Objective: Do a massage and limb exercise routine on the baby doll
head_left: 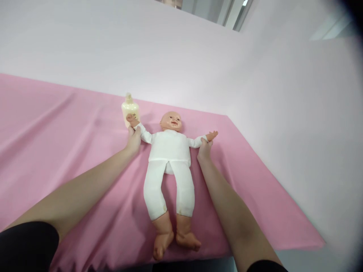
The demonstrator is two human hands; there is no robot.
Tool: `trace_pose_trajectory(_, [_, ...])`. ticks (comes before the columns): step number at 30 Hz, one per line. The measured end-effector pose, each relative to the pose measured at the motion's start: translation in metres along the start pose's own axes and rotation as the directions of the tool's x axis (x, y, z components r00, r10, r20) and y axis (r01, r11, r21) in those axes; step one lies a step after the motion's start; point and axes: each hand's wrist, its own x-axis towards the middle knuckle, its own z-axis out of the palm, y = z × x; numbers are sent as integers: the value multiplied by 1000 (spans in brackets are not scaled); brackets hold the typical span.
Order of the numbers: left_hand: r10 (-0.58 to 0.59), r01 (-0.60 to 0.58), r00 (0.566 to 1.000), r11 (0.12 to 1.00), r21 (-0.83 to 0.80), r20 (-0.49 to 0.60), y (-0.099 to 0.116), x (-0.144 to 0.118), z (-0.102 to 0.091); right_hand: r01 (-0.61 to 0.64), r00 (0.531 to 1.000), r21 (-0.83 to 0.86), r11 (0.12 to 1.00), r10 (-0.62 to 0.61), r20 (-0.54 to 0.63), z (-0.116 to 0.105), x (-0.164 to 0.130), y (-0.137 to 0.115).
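Note:
A baby doll [170, 147] with a white cloth body lies on its back, its head toward the wall and its bare feet toward me. Its arms are spread out to both sides. My left hand [134, 139] is closed around the doll's forearm on the left, near the wrist. On the other side, my right hand [204, 148] grips the doll's other forearm just below its hand. Behind the doll's left-side hand stands a pale yellow pump bottle [130, 106], partly covered by that hand.
A pink cloth [93, 151] with several wrinkles covers the table under the doll. White walls [181, 56] rise behind the table and on the right. The table's right edge [272, 177] slants down toward me. A window [212, 13] shows at the top.

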Motion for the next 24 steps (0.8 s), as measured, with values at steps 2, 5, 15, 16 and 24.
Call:
trace_pose_trajectory(2, [-60,59,997,998,-21,-53,0,1,1,-112,993,14,994,113,-41,-1,2,1])
trace_pose_trajectory(5, [-29,29,999,1000,-6,-26,2,-1,1,-63,998,-9,998,63,22,1,-1,-5])
trace_pose_trajectory(15, [357,-589,755,738,330,550,23,-23,3,303,886,-180,936,-207,415,10,-27,-23])
trace_pose_trajectory(16, [353,-635,714,690,347,604,25,-25,4,357,858,-205,912,-233,459,11,-27,-23])
trace_pose_trajectory(24, [307,-669,671,643,373,674,31,-30,5,499,779,-273,823,-287,558,11,-27,-21])
